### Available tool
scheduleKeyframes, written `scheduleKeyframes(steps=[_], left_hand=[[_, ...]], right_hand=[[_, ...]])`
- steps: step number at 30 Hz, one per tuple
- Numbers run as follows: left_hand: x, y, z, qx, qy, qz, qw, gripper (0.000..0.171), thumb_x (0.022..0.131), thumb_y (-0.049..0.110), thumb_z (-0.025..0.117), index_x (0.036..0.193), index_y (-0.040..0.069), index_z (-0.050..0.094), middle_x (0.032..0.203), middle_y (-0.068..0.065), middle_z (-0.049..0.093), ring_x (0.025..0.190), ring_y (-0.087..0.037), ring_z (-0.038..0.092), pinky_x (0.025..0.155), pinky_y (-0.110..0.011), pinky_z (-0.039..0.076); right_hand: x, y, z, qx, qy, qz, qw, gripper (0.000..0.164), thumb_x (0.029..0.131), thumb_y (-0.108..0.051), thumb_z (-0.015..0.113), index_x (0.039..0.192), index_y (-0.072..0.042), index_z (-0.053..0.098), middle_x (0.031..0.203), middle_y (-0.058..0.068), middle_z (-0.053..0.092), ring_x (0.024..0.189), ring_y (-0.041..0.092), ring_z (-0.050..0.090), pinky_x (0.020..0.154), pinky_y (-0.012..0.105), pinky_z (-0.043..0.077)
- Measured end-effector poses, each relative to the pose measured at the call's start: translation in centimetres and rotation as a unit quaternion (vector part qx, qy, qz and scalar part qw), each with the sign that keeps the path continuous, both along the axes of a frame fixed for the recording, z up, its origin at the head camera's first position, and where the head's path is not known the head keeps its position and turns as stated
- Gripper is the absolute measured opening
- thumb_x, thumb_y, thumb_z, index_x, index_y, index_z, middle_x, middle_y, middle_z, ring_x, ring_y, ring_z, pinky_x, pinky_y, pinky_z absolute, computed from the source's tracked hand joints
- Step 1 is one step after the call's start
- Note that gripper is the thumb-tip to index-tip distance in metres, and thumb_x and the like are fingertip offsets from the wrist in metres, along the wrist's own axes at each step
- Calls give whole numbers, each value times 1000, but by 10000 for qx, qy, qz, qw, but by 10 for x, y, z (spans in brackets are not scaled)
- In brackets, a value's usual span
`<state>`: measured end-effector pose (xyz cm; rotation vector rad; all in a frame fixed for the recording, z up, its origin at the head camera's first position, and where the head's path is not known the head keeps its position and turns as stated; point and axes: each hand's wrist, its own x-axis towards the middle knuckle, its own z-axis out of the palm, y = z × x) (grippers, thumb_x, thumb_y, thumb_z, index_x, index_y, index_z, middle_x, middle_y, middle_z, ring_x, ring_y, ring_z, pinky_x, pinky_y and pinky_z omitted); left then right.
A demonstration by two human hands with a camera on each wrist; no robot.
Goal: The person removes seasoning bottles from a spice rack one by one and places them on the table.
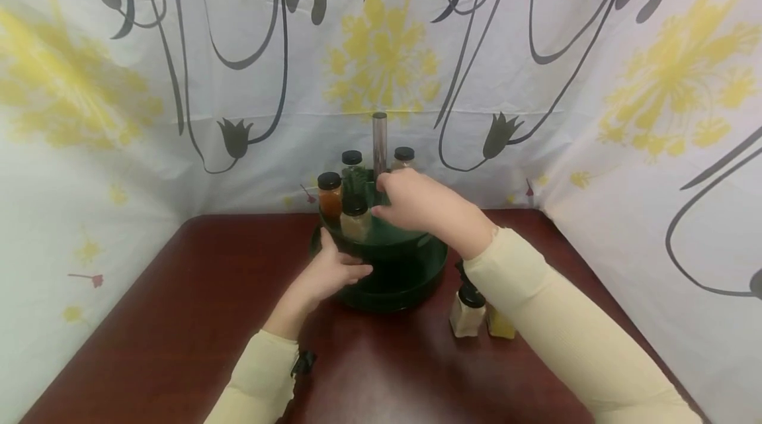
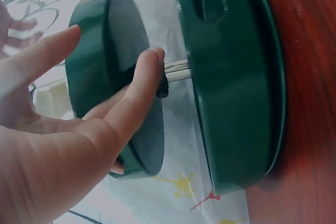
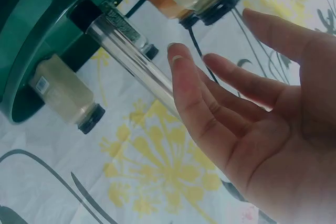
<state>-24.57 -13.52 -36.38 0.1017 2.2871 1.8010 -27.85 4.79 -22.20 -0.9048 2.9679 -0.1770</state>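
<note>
A green two-tier round rack stands on the table with a silver pole rising from its middle. On its upper tray are a jar with orange contents, a jar of green herbs, a pale-filled jar in front and another pale jar, all black-lidded. My right hand hovers over this tray beside the front pale jar and the pole, its fingers loosely bent around nothing. At the tray's left front side is my left hand, fingers spread; whether it touches the rim is unclear.
To the rack's right, a pale-filled jar and a yellow-filled jar stand on the dark red table, partly behind the right sleeve. Another black lid shows behind them. Patterned white cloth hangs close behind and along both sides.
</note>
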Motion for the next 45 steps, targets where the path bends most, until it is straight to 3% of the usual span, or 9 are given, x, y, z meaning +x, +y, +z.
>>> scheduleKeyframes(steps=[7, 14, 17, 23, 27, 30, 33, 40, 45], left_hand=[[6, 7, -5, -858, 323, 34, 9958, 122, 88, 34, 70, 145, 8, -34, 143, -26, 40, 119, -30, 53, 93, -47, 48], [17, 14, 3, -1098, 266, -55, 9936, 121, 88, 42, 67, 144, 5, -34, 149, -31, 26, 129, -36, 41, 98, -50, 44], [20, 17, 4, -1171, 300, -127, 9926, 122, 87, 45, 67, 144, 3, -33, 149, -31, 26, 126, -34, 45, 95, -48, 47], [26, 20, 3, -1292, 349, -234, 9907, 125, 85, 52, 67, 145, 1, -30, 148, -30, 30, 117, -29, 53, 88, -43, 51], [28, 20, 5, -1480, 458, 58, 9879, 119, 84, 48, 69, 150, -2, -15, 155, -26, 14, 134, -34, 32, 103, -52, 38], [26, 17, 7, -1497, 759, 555, 9843, 109, 83, 39, 73, 151, -4, 0, 156, -26, 9, 139, -37, 21, 108, -56, 30], [19, 12, 6, -1276, 1093, 851, 9821, 107, 83, 34, 74, 153, 1, 1, 155, -23, 17, 137, -37, 26, 107, -57, 31], [1, 2, 0, -1430, 1113, 821, 9800, 118, 84, 53, 67, 151, 5, -18, 158, -16, -11, 143, -32, 2, 112, -55, 20], [-13, -4, -5, -1246, 1562, 814, 9764, 120, 81, 49, 73, 153, 8, -13, 159, -17, -3, 143, -30, 8, 112, -55, 21]], right_hand=[[-7, -13, -1, 10, -157, -74, 9998, 67, 93, -47, 59, 143, -4, 43, 135, 13, 52, 117, 23, 54, 93, 40, 50], [-8, -19, -7, -110, -210, -105, 9997, 74, 92, -48, 59, 148, -5, 35, 142, 14, 46, 121, 25, 50, 95, 41, 48], [-6, -20, -9, -95, -179, -90, 9998, 72, 92, -47, 59, 147, -6, 37, 141, 13, 47, 124, 25, 48, 96, 42, 47], [-3, -21, -10, -21, -84, 54, 9999, 61, 93, -42, 61, 142, -9, 46, 136, 10, 53, 117, 21, 53, 92, 39, 50], [-2, -19, -11, 82, -2, 181, 9998, 51, 93, -38, 63, 135, -10, 55, 121, 7, 62, 100, 16, 61, 82, 34, 54], [-1, -18, -11, 109, 31, 235, 9997, 42, 93, -35, 64, 128, -12, 59, 109, 3, 65, 86, 11, 62, 73, 30, 54], [-2, -17, -13, 106, 10, 273, 9996, 38, 93, -32, 64, 125, -12, 61, 104, 1, 65, 80, 9, 61, 68, 28, 53], [-4, -18, -15, 102, 28, 349, 9993, 35, 93, -29, 64, 123, -11, 62, 99, 1, 66, 78, 8, 61, 69, 27, 54], [-4, -16, -19, -164, 163, 329, 9992, 33, 92, -28, 65, 122, -12, 63, 104, 1, 66, 88, 11, 62, 76, 30, 54]])
